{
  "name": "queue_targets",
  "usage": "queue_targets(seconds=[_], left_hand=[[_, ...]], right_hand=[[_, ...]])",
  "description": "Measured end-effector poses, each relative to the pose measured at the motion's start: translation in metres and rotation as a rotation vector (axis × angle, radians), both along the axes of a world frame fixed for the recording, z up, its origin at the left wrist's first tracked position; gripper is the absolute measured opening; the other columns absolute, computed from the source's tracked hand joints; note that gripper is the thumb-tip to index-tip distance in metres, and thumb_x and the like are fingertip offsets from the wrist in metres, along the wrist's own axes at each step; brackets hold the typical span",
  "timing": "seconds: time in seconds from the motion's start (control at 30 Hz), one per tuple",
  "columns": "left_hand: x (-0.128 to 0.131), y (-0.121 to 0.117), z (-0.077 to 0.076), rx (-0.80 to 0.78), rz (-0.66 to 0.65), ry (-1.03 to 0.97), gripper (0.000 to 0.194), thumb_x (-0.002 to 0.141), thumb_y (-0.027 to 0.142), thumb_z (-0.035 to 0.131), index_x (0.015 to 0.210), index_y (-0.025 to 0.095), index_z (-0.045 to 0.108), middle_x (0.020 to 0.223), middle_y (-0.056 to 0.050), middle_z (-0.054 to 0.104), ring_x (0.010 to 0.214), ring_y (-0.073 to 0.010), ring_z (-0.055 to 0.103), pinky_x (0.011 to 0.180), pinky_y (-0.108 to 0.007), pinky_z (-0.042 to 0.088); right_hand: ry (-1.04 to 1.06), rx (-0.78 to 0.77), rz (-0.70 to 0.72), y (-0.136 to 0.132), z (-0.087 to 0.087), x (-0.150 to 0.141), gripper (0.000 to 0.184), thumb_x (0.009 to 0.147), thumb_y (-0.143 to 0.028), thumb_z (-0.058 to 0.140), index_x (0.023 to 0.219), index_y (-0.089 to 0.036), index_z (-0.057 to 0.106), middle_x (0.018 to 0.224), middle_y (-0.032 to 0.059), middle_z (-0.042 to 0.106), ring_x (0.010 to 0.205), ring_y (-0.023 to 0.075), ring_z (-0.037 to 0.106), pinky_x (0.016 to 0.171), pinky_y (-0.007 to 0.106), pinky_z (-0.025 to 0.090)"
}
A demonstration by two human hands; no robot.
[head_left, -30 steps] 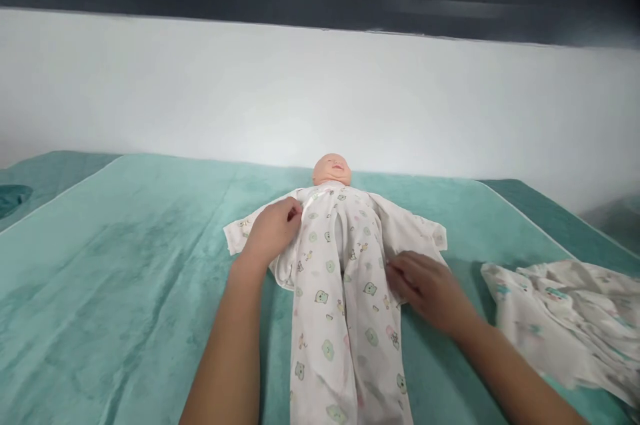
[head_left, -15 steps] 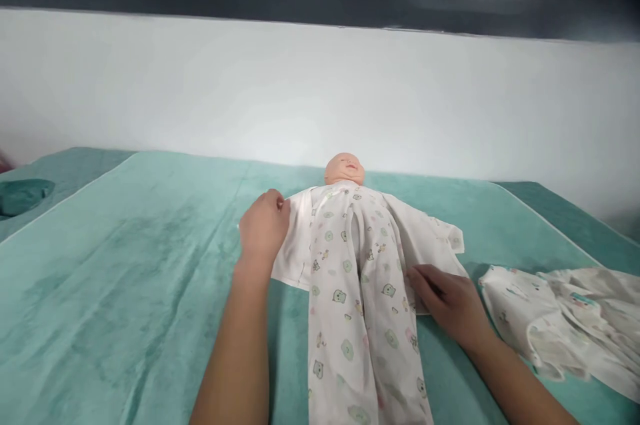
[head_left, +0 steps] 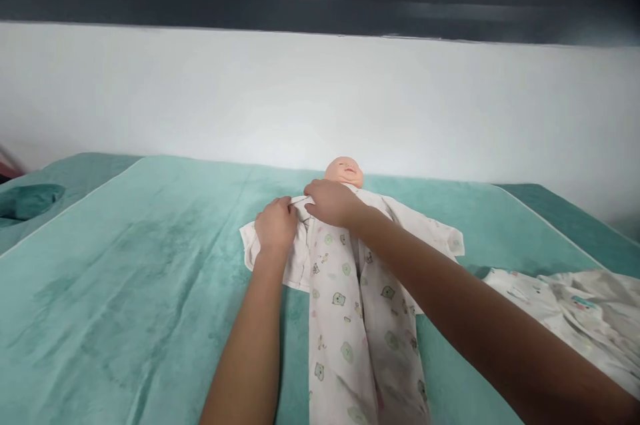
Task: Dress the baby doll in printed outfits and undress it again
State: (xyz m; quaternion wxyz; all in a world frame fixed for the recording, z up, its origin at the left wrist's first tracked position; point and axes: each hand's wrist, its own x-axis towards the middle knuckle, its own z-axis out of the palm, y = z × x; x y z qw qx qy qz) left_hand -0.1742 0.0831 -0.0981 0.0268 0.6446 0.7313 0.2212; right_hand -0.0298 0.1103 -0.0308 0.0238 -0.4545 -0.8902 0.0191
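A baby doll (head_left: 345,171) lies on its back on a teal mat (head_left: 130,265), dressed in a white romper (head_left: 350,292) printed with small animals. My left hand (head_left: 276,228) rests on the doll's left-side shoulder, its fingers curled and pinching the romper's cloth. Reaching across the chest, my right hand (head_left: 330,202) sits just below the doll's neck with fingers closed on the collar edge. The two hands almost touch. The romper's sleeves are spread out to both sides.
A second white printed garment (head_left: 575,318) lies crumpled on the mat at the right. A dark teal folded cloth (head_left: 27,200) sits at the far left. A white wall and dark window frame stand behind the mat.
My right hand has left the romper's right side near the hip and crossed to the collar. My left hand has shifted slightly right along the shoulder.
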Motion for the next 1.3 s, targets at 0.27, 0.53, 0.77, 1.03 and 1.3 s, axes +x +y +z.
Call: queue_targets(seconds=[0.27,0.53,0.77,1.03,1.3], left_hand=[[-0.002,0.005,-0.001,-0.02,0.051,-0.059,0.036,0.091,0.025,0.041,0.116,0.025,0.068,0.114,-0.009,0.073,0.105,-0.0283,0.066,0.079,-0.035,0.046],[-0.001,0.008,0.0,-0.018,0.091,-0.081,0.039,0.091,0.029,0.04,0.118,0.026,0.068,0.115,-0.008,0.073,0.107,-0.0296,0.066,0.081,-0.037,0.047],[-0.002,0.009,0.0,-0.035,0.109,-0.071,0.038,0.091,0.031,0.04,0.116,0.026,0.069,0.114,-0.008,0.074,0.108,-0.0304,0.067,0.085,-0.04,0.047],[-0.007,0.002,0.011,0.02,0.116,-0.214,0.04,0.089,0.03,0.044,0.124,0.028,0.065,0.116,-0.005,0.074,0.11,-0.0295,0.066,0.084,-0.038,0.049],[-0.018,-0.004,0.015,0.011,0.156,-0.27,0.034,0.09,0.027,0.045,0.113,0.029,0.07,0.113,-0.004,0.074,0.104,-0.029,0.067,0.08,-0.037,0.05]], right_hand=[[-0.117,-0.017,-0.057,0.021,-0.018,-0.021,0.033,0.093,-0.036,0.052,0.111,-0.011,0.063,0.112,0.0189,0.066,0.096,0.0295,0.065,0.074,0.037,0.048],[-0.09,0.145,0.102,0.016,-0.024,-0.01,0.029,0.094,-0.038,0.051,0.109,-0.016,0.064,0.114,0.0126,0.063,0.102,0.0277,0.061,0.077,0.037,0.047],[-0.161,0.029,0.113,0.026,-0.034,-0.024,0.027,0.089,-0.033,0.057,0.112,-0.024,0.068,0.112,0.0093,0.068,0.099,0.0278,0.063,0.082,0.041,0.043],[-0.181,0.082,0.091,0.016,-0.012,-0.024,0.029,0.093,-0.041,0.055,0.114,-0.028,0.07,0.118,0.0122,0.066,0.119,0.0314,0.051,0.087,0.041,0.042],[-0.211,0.153,0.031,0.019,0.026,0.03,0.03,0.094,-0.045,0.054,0.112,-0.026,0.068,0.11,0.0132,0.064,0.111,0.0303,0.051,0.076,0.035,0.043]])
